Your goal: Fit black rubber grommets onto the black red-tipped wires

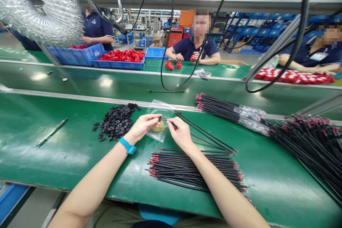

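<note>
My left hand (pixel 141 127), with a blue band at the wrist, pinches a small black piece (pixel 160 118). Facing it, my right hand (pixel 180 132) grips a thin black cable (pixel 172 124) near its reddish end, which meets the black piece. Below the fingertips lies a clear plastic bag (pixel 160 136) with a yellowish block (pixel 159 127) on or in it. A heap of small flat black parts (pixel 116 122) is left of my left hand. Under my right forearm spreads a row of black cables with red ends (pixel 176 169); a few longer cables (pixel 205 128) lie beyond it.
A silver pen-like tool (pixel 52 132) lies at left. Wrapped cable bundles (pixel 229 110) and a large cable pile (pixel 315 146) occupy the right. Black cords (pixel 173 42) hang from above. Across the line, co-workers sit near blue bins of red parts (pixel 121 57).
</note>
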A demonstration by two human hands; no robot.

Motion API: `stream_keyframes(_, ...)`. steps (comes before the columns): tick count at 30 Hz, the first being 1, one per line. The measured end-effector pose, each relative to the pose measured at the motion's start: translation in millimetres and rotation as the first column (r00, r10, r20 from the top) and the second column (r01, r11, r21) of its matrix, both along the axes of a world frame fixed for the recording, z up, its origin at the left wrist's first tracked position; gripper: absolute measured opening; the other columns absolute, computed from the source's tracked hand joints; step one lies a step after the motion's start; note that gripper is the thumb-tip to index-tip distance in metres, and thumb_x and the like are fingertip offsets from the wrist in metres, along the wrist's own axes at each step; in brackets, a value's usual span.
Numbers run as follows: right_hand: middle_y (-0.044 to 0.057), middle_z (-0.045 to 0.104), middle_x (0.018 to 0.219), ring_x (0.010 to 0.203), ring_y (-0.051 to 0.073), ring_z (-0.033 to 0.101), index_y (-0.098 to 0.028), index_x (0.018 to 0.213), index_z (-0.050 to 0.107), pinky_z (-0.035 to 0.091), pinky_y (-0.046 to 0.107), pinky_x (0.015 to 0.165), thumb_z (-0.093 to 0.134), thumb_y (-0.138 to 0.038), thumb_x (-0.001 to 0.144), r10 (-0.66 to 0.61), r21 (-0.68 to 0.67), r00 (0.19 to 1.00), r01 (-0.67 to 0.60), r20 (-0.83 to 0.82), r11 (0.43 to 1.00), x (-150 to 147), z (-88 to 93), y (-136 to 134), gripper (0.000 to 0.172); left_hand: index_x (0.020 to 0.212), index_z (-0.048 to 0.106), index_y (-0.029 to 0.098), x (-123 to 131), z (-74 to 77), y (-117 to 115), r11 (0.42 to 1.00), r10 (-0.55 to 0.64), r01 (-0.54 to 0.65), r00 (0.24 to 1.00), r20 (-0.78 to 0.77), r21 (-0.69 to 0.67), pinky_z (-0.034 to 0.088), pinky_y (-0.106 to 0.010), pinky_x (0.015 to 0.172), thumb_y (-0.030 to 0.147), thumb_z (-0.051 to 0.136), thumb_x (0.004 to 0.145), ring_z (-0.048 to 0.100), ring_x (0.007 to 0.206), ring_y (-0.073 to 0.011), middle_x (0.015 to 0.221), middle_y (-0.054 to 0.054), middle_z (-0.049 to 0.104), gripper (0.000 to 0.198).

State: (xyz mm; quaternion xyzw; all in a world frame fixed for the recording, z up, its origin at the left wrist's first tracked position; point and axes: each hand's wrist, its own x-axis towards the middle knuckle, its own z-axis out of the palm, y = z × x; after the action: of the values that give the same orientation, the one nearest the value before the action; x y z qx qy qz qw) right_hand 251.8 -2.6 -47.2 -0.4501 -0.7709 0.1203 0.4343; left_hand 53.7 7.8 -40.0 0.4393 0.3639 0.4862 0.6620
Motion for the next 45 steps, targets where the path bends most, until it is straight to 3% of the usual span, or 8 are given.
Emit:
stream_keyframes(5,0.010,0.067,0.095,0.086,0.020,0.061,-0.019,0.102,0.069,0.047,0.033,0.079,0.042,-0.026,0.099,0.004,0.162,0.980,-0.037,0.197,0.986,1.1,-4.0,0.5,0.027,0.108,0.072,0.012,3.7,-2.0,-2.0,0.995,0.062,-0.050,0.988,-0.141,0.086,0.052,-0.030,0.080,0.036,0.080,0.070,0.065,0.075,-0.0162,0.084,-0.009,0.072,0.045)
stream_keyframes(11,0.011,0.067,0.091,0.084,0.020,0.060,-0.016,0.106,0.067,0.048,0.032,0.078,0.038,-0.022,0.101,0.026,0.236,0.948,-0.105,0.317,0.966,1.0,-9.0,1.5,0.030,0.101,0.074,0.012,12.7,1.8,-9.2,0.992,0.099,-0.084,0.981,-0.165,0.097,0.052,-0.028,0.075,0.034,0.083,0.066,0.064,0.070,-0.0151,0.080,-0.007,0.072,0.043)
stream_keyframes(16,0.010,0.065,0.087,0.081,0.020,0.059,-0.017,0.098,0.067,0.047,0.032,0.077,0.038,-0.024,0.101,0.071,0.133,0.971,-0.103,0.228,0.986,-0.4,-7.1,1.0,0.030,0.104,0.073,0.012,13.3,1.3,-10.1,0.998,0.048,-0.042,0.985,-0.164,0.041,0.054,-0.035,0.081,0.036,0.083,0.067,0.066,0.072,-0.0179,0.079,-0.009,0.072,0.045)
stream_keyframes(23,0.002,0.064,0.070,0.068,0.016,0.060,-0.020,0.073,0.067,0.048,0.027,0.068,0.052,-0.026,0.092,0.140,-0.186,0.980,-0.165,-0.138,0.969,-6.0,1.0,1.5,0.026,0.097,0.076,0.018,14.3,0.1,-12.7,0.945,0.118,-0.014,0.946,-0.302,0.326,0.054,-0.033,0.081,0.038,0.075,0.075,0.066,0.086,-0.0202,0.095,-0.009,0.067,0.030)
stream_keyframes(26,0.003,0.068,0.076,0.069,0.017,0.062,-0.019,0.079,0.070,0.049,0.028,0.070,0.056,-0.027,0.089,0.112,-0.244,0.974,-0.160,-0.197,0.957,-7.4,0.4,3.5,0.020,0.098,0.075,0.016,12.0,-4.1,-8.6,0.935,0.167,-0.042,0.929,-0.330,0.353,0.052,-0.032,0.082,0.035,0.074,0.075,0.065,0.087,-0.0200,0.093,-0.009,0.068,0.030)
stream_keyframes(31,0.005,0.069,0.087,0.077,0.018,0.064,-0.020,0.090,0.071,0.050,0.028,0.074,0.059,-0.028,0.089,0.057,-0.165,0.983,-0.086,-0.173,0.983,-5.6,-5.2,4.5,0.014,0.121,0.062,0.013,10.0,-9.8,-2.8,0.970,0.166,-0.121,0.964,-0.206,0.212,0.052,-0.031,0.079,0.033,0.076,0.072,0.065,0.076,-0.0163,0.087,-0.006,0.067,0.054)
stream_keyframes(38,0.004,0.065,0.082,0.075,0.017,0.061,-0.020,0.089,0.069,0.045,0.026,0.073,0.048,-0.025,0.096,0.080,-0.116,0.996,-0.074,0.051,0.990,1.1,-1.4,2.6,0.023,0.134,0.052,0.018,16.5,-3.6,-13.2,0.924,0.168,-0.029,0.927,-0.336,0.382,0.049,-0.027,0.084,0.027,0.067,0.080,0.062,0.085,-0.0147,0.091,-0.004,0.065,0.056)
stream_keyframes(45,0.003,0.069,0.076,0.067,0.016,0.059,-0.018,0.080,0.070,0.042,0.025,0.063,0.050,-0.030,0.092,0.146,-0.267,0.986,-0.162,-0.082,0.950,0.4,-1.9,7.5,0.026,0.139,0.047,0.021,18.2,-3.2,-16.9,0.880,0.186,0.038,0.890,-0.416,0.474,0.050,-0.027,0.086,0.022,0.060,0.085,0.062,0.087,-0.0141,0.094,-0.003,0.065,0.056)
